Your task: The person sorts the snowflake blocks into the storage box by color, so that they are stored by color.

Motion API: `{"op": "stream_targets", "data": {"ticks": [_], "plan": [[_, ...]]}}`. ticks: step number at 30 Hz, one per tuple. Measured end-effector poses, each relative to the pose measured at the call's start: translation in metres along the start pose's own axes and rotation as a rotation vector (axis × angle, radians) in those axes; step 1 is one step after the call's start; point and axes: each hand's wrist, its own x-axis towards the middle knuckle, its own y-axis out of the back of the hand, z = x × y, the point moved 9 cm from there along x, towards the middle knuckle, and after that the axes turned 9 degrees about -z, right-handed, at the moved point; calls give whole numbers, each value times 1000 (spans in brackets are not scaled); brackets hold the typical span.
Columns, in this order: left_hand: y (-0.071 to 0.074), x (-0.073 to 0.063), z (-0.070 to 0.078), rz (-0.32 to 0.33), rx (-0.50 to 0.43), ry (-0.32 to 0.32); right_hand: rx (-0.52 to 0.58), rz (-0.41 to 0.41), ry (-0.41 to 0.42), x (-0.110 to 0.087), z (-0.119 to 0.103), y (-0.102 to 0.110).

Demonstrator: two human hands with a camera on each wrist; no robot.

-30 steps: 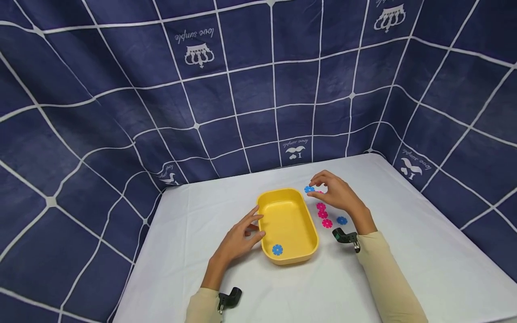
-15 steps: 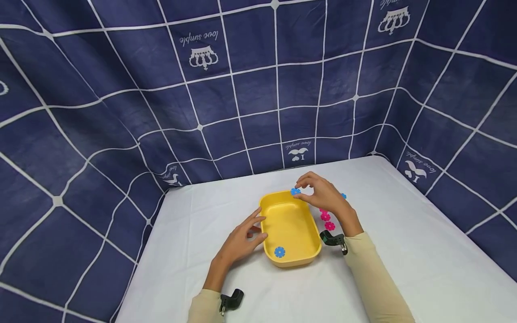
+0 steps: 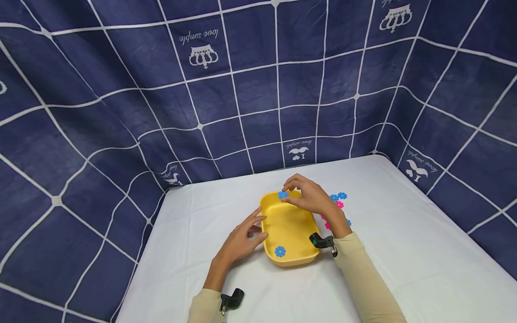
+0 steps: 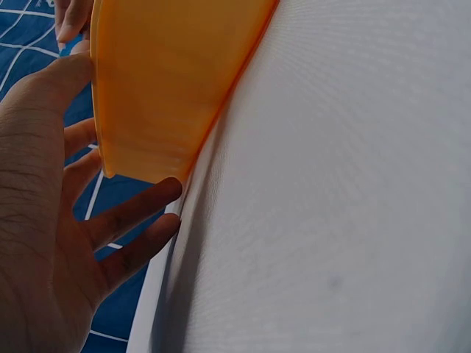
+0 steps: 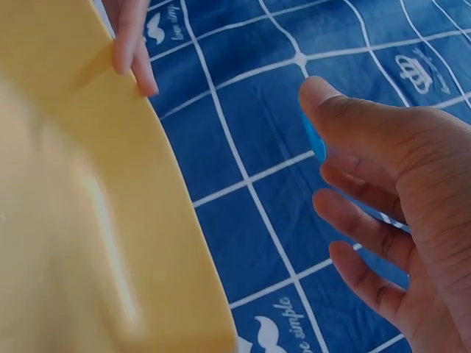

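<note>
My right hand [image 3: 308, 197] pinches a blue snowflake disc [image 3: 282, 195] between thumb and fingertip, above the far end of a yellow tray [image 3: 287, 226]. In the right wrist view only a sliver of that disc [image 5: 315, 138] shows behind the thumb. On the tray's floor, near its front left, lies another blue disc [image 3: 280, 251]. My left hand [image 3: 238, 240] rests against the tray's left side, thumb and index finger at the rim. Its ring and little fingers [image 4: 140, 246] extend loosely below, as the left wrist view shows.
Right of the tray lie loose pink discs [image 3: 340, 205] and blue discs [image 3: 342, 196], some partly hidden by the right forearm. White cloth [image 3: 404, 224] covers the table. A dark blue checked curtain [image 3: 258, 89] stands behind and at both sides.
My right hand has carried the blue disc leftward from beside the tray to over its far end, uncovering loose discs at the right. The left hand stays at the tray.
</note>
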Motion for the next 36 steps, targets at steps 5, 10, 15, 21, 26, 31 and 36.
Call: {"op": "stream_targets", "data": {"ticks": [5,10,15,21,26,31,36], "plan": [[1,-2,0,4,7,-7,-6,-29,21,4,-8,-8],[3,-2,1,6,16,-9,-20,-30,15,7,-11,-11],[4,-4,1,9,14,-5,-22,-50,17,10,-12,-16],[3,-4,2,9,14,-4,-21,-71,16,13,-10,-20],[1,-4,1,1,13,8,-36,-97,12,15,-7,-25],[1,-3,0,2,26,10,-54,-132,25,20,-6,-30],[3,-2,0,-9,35,14,-82,-203,34,25,-6,-37]]}}
